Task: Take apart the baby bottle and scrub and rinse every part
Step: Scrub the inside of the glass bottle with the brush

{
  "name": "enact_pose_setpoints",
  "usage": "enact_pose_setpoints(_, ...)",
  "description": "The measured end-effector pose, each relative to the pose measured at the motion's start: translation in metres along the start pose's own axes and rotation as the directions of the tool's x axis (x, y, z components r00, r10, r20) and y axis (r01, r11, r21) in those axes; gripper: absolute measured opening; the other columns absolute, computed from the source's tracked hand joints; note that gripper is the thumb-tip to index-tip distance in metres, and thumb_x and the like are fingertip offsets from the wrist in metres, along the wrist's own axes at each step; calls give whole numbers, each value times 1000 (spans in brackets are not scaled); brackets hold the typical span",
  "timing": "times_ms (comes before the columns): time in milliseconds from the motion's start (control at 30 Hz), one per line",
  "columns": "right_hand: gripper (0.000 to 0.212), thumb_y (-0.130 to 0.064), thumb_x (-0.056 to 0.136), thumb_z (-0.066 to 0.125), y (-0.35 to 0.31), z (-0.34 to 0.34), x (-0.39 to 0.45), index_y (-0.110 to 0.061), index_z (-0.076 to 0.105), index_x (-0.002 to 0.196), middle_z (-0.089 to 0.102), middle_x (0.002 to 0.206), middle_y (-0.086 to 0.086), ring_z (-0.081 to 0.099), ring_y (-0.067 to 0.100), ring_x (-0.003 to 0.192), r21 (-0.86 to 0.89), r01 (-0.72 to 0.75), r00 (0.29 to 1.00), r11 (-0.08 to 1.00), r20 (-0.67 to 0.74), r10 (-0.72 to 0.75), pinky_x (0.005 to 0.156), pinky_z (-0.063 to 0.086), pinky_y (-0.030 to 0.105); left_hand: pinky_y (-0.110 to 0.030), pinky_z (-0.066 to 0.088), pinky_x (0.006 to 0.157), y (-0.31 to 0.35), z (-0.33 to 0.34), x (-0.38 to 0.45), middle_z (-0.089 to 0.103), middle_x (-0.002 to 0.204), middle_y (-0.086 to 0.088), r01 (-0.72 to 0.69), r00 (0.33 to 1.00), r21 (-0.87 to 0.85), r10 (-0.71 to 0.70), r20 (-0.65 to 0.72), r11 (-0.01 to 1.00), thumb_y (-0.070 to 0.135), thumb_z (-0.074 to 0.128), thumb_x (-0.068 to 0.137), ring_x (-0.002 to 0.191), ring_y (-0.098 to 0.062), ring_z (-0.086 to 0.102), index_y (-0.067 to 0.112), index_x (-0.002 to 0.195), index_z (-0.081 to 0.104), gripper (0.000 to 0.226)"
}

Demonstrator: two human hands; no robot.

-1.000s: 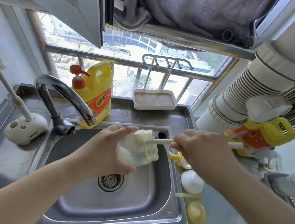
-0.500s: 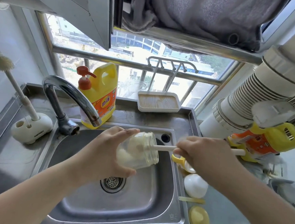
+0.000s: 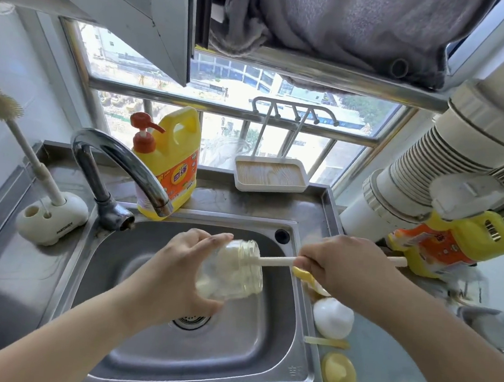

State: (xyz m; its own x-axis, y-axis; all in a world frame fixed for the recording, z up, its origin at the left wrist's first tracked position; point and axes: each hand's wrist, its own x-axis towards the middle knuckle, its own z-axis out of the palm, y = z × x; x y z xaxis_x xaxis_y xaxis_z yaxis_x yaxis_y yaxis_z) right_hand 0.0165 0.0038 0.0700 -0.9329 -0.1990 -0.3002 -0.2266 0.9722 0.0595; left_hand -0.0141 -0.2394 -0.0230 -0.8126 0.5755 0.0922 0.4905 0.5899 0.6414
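Bottle body [image 3: 231, 271] held over the sink [image 3: 287, 361], lying on its side w/ long axis running left-right, open mouth facing right; left hand [image 3: 176, 275] wraps its base end, fingers curled round the glass. Brush handle [image 3: 275, 260] runs along that same axis, head inside the bottle, grip end to the right; right hand [image 3: 347, 269] closes round the handle just beside the mouth. So the scrub stroke looks to be in-out along the axis, right hand driving, left bracing. Other parts sit on the tabletop right of the sink: white dome cap [image 3: 333, 318], yellow disc [image 3: 338, 378]; prob. not scrubbed yet.
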Motion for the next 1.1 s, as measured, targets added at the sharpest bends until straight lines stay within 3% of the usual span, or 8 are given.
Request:
enact_pose_setpoints(100, 32, -48, 98, 27, 0, 12, -4, -29, 51, 88, 54, 78, -7, 57, 18, 77, 25, -23, 999, 999, 38, 22, 70, 49, 31, -21, 35, 98, -5, -3, 0, 45, 123, 7, 83, 995, 76, -87, 51, 994, 50, 79, 57, 115, -11, 41, 25, 139, 31, 98)
enact_pose_setpoints(267, 28, -48, 98, 31, 2, 27, -7, -32, 43, 79, 52, 73, -7, 52, 15, 72, 109, -75, 997, 991, 28, 73, 59, 36, 26, -22, 36, 89, -14, 0, -7, 44, 124, 1, 84, 995, 199, -94, 38, 976, 45, 82, 56, 112, -18, 44, 24, 125, 47, 80)
enact_pose_setpoints(333, 27, -48, 97, 33, 1, 35, -7, -33, 50, 82, 45, 66, -9, 48, 14, 72, 139, -89, 996, 986, 27, 86, 58, 33, 25, -27, 43, 86, -14, 0, -7, 39, 125, 0, 81, 996, 196, -84, 6, 977, 44, 83, 53, 107, -17, 44, 30, 128, 48, 84)
enact_pose_setpoints(433, 28, -47, 96, 38, 3, 43, -7, -32, 61, 95, 43, 61, -11, 48, 11, 69, 209, -133, 991, 969, 33, 129, 61, 39, 25, -24, 39, 92, -12, -4, -7, 35, 127, 0, 88, 996, 194, -92, 10, 977, 39, 83, 57, 111, -15, 40, 33, 136, 45, 88)
enact_pose_setpoints(600, 30, -45, 95, 45, 9, 49, -11, -38, 48, 66, 52, 63, -5, 47, 10, 60, 331, -152, 988, 931, 46, 145, 54, 35, 22, -20, 31, 90, -8, -8, -6, 31, 118, 7, 65, 998, 161, -66, -1, 985, 36, 82, 59, 107, -9, 30, 41, 121, 28, 83)
enact_pose_setpoints(700, 23, -44, 95, 46, 8, 52, -10, -33, 64, 85, 58, 66, -1, 49, 11, 63, 354, -143, 990, 924, 34, 140, 57, 36, 22, -21, 29, 90, -7, -8, -3, 31, 115, 10, 66, 998, 129, -68, 9, 989, 37, 82, 58, 109, -9, 31, 41, 109, 29, 74)
enact_pose_setpoints(900, 25, -43, 94, 47, 7, 60, -7, -30, 67, 96, 54, 63, -5, 47, 9, 60, 392, -173, 985, 903, 45, 169, 61, 43, 27, -22, 27, 94, -7, -9, -2, 29, 120, 11, 74, 997, 58, -74, -16, 996, 34, 84, 57, 114, -9, 31, 39, 125, 51, 75)
enact_pose_setpoints(1100, 22, -45, 95, 45, 11, 59, -5, -34, 56, 79, 57, 66, -2, 48, 9, 62, 341, -201, 980, 918, 59, 192, 57, 38, 23, -25, 28, 90, -4, -12, 2, 31, 113, 3, 25, 999, 202, -30, 21, 979, 36, 77, 62, 107, -14, 27, 32, 105, 22, 69)
